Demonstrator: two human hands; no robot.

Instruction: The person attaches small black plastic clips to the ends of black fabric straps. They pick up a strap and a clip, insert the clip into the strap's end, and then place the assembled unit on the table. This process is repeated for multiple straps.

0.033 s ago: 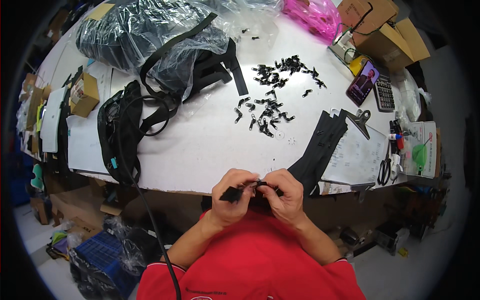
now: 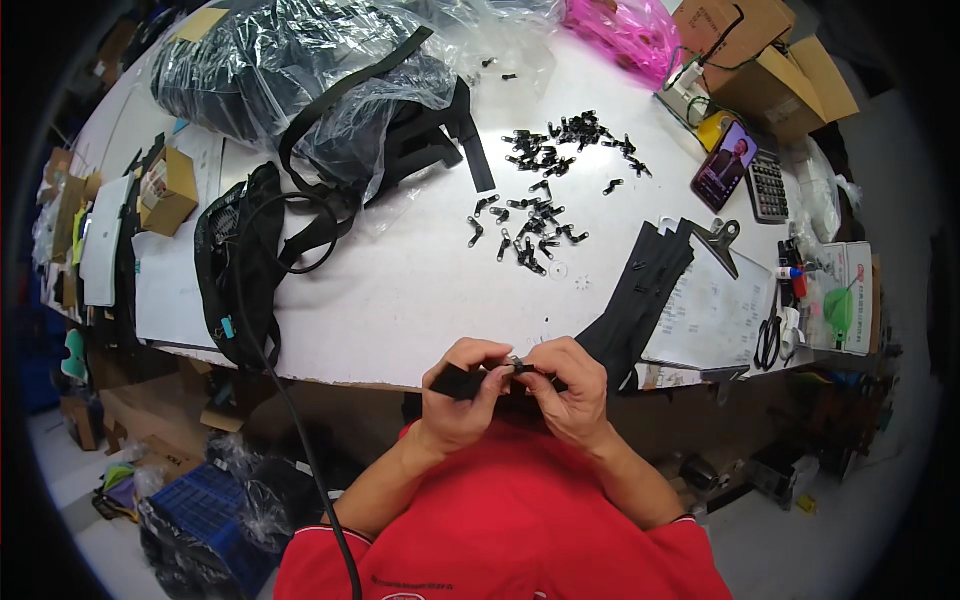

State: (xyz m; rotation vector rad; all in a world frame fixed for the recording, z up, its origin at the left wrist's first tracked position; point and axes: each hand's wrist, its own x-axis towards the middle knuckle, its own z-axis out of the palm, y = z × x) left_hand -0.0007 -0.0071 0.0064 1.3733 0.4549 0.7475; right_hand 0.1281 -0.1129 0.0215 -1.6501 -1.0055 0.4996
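Close to the table's front edge, my left hand (image 2: 463,410) is closed on a black zipper tape (image 2: 458,382), whose end sticks out past the fingers. My right hand (image 2: 572,395) pinches the dark tape just beside it, the two thumbs nearly meeting. A small shiny piece (image 2: 517,363), which looks like a zipper slider, sits between the fingertips, mostly covered. Beyond my hands lie a loose group of black zipper sliders (image 2: 540,222) and another pile of sliders (image 2: 578,130). Right of my right hand, a bundle of black zipper tapes (image 2: 637,290) runs over the table edge, with a few sliders on it.
A clipboard with paper (image 2: 712,310), scissors (image 2: 768,343), a phone (image 2: 725,168) and a calculator (image 2: 769,187) are on the right. Plastic-wrapped black goods (image 2: 270,75) and a black bag (image 2: 240,270) fill the left. A black cable (image 2: 290,410) hangs past my left arm.
The end of the zipper tape at my left hand has shifted slightly up. Both hands stay in nearly the same place.
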